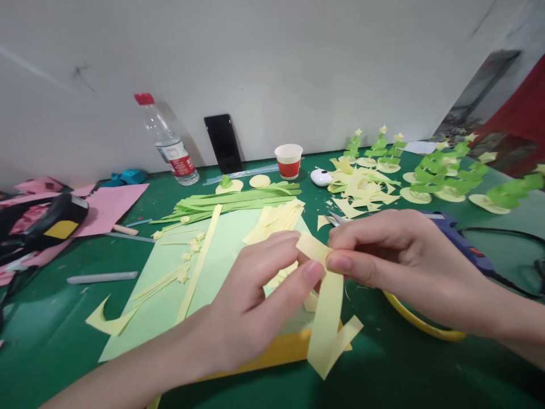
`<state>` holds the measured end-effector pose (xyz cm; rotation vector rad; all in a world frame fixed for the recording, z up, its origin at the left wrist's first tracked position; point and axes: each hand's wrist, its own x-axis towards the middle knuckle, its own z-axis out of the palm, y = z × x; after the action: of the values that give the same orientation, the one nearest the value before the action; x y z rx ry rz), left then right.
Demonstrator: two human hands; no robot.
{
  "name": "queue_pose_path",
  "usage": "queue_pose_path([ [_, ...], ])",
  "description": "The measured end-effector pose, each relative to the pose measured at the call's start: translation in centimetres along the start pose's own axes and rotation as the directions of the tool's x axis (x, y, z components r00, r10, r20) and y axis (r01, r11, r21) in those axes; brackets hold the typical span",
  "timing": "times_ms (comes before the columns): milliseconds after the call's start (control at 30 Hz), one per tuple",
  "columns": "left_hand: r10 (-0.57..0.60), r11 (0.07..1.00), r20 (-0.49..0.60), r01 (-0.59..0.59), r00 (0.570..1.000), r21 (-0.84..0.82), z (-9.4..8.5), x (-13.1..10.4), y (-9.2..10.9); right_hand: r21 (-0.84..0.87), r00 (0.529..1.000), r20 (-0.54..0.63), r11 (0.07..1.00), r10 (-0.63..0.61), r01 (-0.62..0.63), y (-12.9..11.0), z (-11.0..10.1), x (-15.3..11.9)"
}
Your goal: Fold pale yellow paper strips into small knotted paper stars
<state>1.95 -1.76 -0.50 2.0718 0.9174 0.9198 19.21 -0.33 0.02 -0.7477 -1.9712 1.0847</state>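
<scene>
- Left hand (259, 289) is right up close to the camera, wrist low in the view, thumb and fingers pinched in on a pale yellow strip (326, 312), so pretty narrow, no spread.
- Right hand (395, 250) has its thumb and fingertips closed on the same strip, just across from the left thumb, right about at the bend.
- Placement is kinda the key bit: the bend sits between the two sets of fingertips. A short end pokes up and toward the left hand, while the long part hangs down toward the camera, then doubles back with its tail angled off to the right.
- Neither hand looks clearly closer to that bend tbh, both are basically touching it. Can't see exactly how the fingers sit behind the paper.
- Under and beyond the left hand there's a light green sheet (159, 318) on the green table (374, 380), with another long yellow strip (200, 264) lying on it.
- Scissors (338, 218) peek out just past the right hand, with a heap of yellow scraps (360, 184) behind them.
- Yellow ring (419, 328) is partly tucked under the right hand, fwiw.
</scene>
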Motion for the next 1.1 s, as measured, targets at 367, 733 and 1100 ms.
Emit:
queue_pose_path([
  [367,-0.016,0.987,0.058,0.025,0.998,-0.158,0.39,0.14,-0.38,0.193,0.988,0.153,0.980,0.028,-0.057,0.37,0.11,-0.02],
  [733,-0.050,0.993,0.010,0.051,0.999,-0.109,0.07,0.41,-0.34,0.117,0.988,0.140,0.989,0.070,-0.087,0.41,-0.29,-0.11],
  [1100,-0.035,0.982,0.105,0.053,0.994,-0.181,-0.31,-0.19,-0.49,0.008,0.994,0.086,0.998,0.065,-0.066,-0.05,-0.26,0.20],
])
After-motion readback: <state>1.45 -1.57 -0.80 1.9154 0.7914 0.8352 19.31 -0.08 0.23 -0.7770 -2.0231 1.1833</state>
